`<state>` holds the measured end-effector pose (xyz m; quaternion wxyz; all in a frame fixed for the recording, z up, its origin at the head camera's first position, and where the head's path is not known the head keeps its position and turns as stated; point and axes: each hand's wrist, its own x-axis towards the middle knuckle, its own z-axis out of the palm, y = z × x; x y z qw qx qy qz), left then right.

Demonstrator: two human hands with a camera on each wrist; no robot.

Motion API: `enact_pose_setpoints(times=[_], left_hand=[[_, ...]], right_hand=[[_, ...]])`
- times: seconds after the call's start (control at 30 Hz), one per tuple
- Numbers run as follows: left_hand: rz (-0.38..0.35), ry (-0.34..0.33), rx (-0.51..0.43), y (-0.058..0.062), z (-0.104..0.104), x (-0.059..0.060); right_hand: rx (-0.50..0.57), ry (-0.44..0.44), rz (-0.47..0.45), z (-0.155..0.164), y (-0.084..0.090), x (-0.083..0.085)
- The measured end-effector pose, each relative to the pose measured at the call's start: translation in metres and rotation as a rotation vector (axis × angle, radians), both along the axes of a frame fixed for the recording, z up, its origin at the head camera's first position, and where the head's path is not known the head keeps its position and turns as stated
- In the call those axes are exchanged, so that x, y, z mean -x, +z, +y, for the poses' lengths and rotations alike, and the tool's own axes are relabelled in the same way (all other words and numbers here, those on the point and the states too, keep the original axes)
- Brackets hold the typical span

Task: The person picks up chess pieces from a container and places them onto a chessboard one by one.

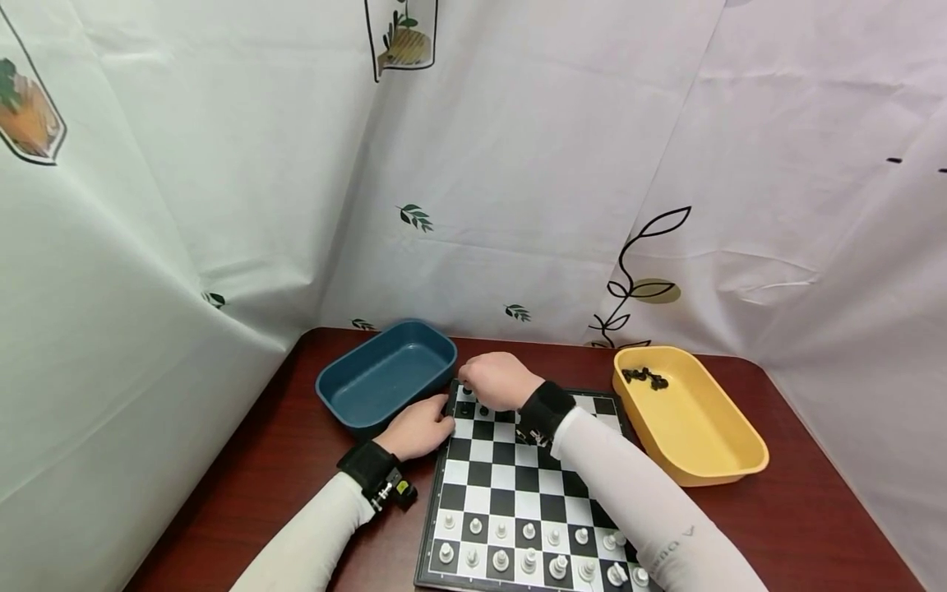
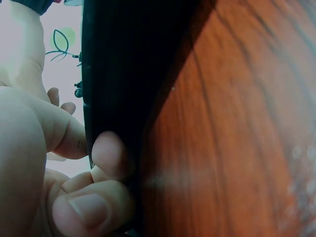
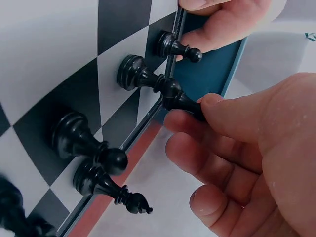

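Observation:
My left hand point(image 1: 417, 427) grips the left edge of the black-and-white chessboard point(image 1: 481, 474) near its far corner. In the left wrist view its fingertips point(image 2: 112, 154) lie against the board's dark side. My right hand point(image 1: 500, 381) is over the board's far left corner. Its thumb and index finger pinch the upper end of a black chess piece point(image 3: 186, 105), whose lower part is hidden behind a black pawn point(image 3: 133, 73). Another black pawn point(image 3: 170, 45) stands closer to the left hand. A second bishop-like black piece point(image 3: 111, 187) stands at the board's far edge.
White chess pieces point(image 1: 528, 561) stand in two rows at the board's near end. A blue tray point(image 1: 333, 380) sits left of the board. Right of it, a yellow tray point(image 1: 695, 427) holds several black pieces point(image 1: 645, 377). A white patterned cloth point(image 1: 518, 164) hangs behind the table.

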<state>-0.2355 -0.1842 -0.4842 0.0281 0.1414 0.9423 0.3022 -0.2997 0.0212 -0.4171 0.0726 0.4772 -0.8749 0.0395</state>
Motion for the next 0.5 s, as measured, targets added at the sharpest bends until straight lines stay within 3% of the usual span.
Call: enact_pose_setpoints(times=[0.5], left_hand=[[0.014,-0.015,-0.006,-0.0015,-0.0019,-0.0011]], right_hand=[[-0.031,-0.04,0.027,-0.0078,-0.0091,-0.0006]])
